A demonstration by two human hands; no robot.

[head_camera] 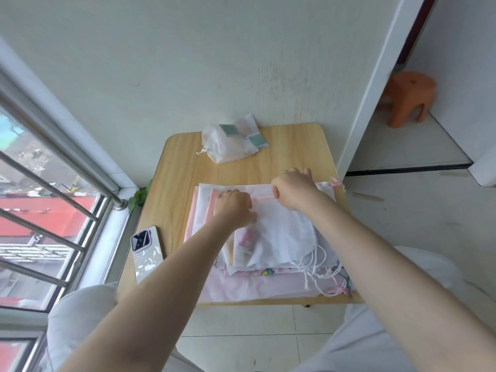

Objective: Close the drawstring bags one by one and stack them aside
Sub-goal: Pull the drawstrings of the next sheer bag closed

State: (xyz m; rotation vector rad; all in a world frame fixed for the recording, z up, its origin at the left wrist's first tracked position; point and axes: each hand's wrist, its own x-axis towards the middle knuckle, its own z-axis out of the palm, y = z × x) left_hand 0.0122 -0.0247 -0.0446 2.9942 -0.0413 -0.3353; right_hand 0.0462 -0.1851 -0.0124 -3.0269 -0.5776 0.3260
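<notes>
On the wooden table (185,167), w/ a phone (147,251) at its left edge, we've got a pile of flat bags (279,245) under both hands. One closed bag (228,143) sits well apart at the far side. The top bag's mouth hem (261,196) runs left-right, its long axis betw. our hands. Left hand (233,205) presses down on it, fingers curled; right hand (294,187) is fisted on the hem nearer the pink cord end (335,181), so it's prob. the puller, rightward.
</notes>
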